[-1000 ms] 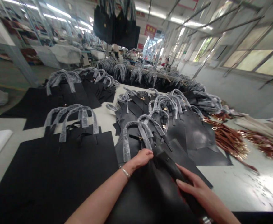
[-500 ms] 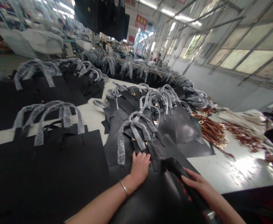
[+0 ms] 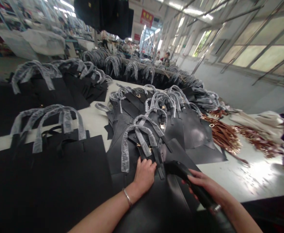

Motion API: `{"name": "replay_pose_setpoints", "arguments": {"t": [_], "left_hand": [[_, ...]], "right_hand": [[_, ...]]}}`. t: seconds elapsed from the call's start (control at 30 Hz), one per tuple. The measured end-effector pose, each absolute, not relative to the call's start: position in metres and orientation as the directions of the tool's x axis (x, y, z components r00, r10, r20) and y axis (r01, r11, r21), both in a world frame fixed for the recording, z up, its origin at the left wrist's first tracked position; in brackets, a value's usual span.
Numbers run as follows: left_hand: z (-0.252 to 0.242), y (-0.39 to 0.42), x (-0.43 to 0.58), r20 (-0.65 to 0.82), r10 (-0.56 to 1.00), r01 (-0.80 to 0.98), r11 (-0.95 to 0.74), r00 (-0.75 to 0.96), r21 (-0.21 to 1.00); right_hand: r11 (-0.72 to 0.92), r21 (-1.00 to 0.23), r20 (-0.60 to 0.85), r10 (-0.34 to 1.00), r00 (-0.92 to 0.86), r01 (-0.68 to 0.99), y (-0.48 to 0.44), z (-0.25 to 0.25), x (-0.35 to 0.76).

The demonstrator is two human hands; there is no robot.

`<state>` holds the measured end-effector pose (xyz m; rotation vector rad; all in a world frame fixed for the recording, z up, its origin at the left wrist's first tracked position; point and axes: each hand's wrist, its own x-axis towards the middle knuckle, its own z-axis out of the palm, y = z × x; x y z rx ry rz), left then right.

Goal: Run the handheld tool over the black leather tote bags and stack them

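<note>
1. Head view: the left hand point(image 3: 145, 176) lies on the front black bag point(image 3: 154, 199), just below a gold buckle point(image 3: 150, 149); its fingers curl down at the strap, and I cannot tell whether that grip is pinching anything.
2. The right hand's point(image 3: 203, 181) grip is clamped round a black tool point(image 3: 200, 191), whose head points at the bag just beside a handle's black end tab point(image 3: 160, 170). Whether it touches the leather is unclear.
3. A second ago the left hand was pinching near the tool's head; now it sits apart from it, lower and flatter, while the tool has stayed in the right hand.
4. My reading: the left hand now steadies the bag, leaving the tool free around the tab.
5. The bag is on the table point(image 3: 219, 174), with plastic-wrapped handles point(image 3: 125, 153) upright beyond the left hand.
</note>
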<state>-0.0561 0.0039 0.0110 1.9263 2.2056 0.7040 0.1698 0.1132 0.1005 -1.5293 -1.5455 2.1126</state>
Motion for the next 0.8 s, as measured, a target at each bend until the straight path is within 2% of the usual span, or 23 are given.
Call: {"name": "replay_pose_setpoints", "arguments": {"t": [0.1,0.2,0.3,0.5,0.57,0.67,0.8], "left_hand": [[0.011,0.004,-0.056,0.200,0.964,0.906,0.081,-0.178,0.416],[0.009,0.004,-0.055,0.201,0.959,0.899,0.097,-0.199,0.427],[0.012,0.003,-0.056,0.188,0.962,0.888,0.096,-0.199,0.450],[0.029,-0.040,-0.058,0.222,0.961,0.896,0.050,-0.163,0.442],[0.033,-0.065,-0.058,0.176,0.978,0.881,0.012,-0.108,0.473],[0.030,-0.096,-0.057,0.089,0.994,0.862,0.011,-0.065,0.508],[0.016,-0.114,-0.055,0.138,0.989,0.872,-0.029,-0.045,0.489]], "right_hand": [[-0.389,-0.822,-0.561,0.682,-0.470,0.417,0.111,0.101,0.154],[-0.232,-0.889,-0.398,0.820,-0.412,0.395,0.107,0.113,0.146],[-0.164,-0.899,-0.335,0.855,-0.395,0.407,0.098,0.131,0.155],[-0.240,-0.791,-0.544,0.695,-0.470,0.562,0.060,0.138,0.163],[-0.250,-0.762,-0.599,0.623,-0.503,0.598,0.045,0.133,0.154],[-0.226,-0.735,-0.639,0.547,-0.542,0.639,0.030,0.127,0.132],[-0.158,-0.734,-0.637,0.496,-0.590,0.660,0.023,0.125,0.103]]}}
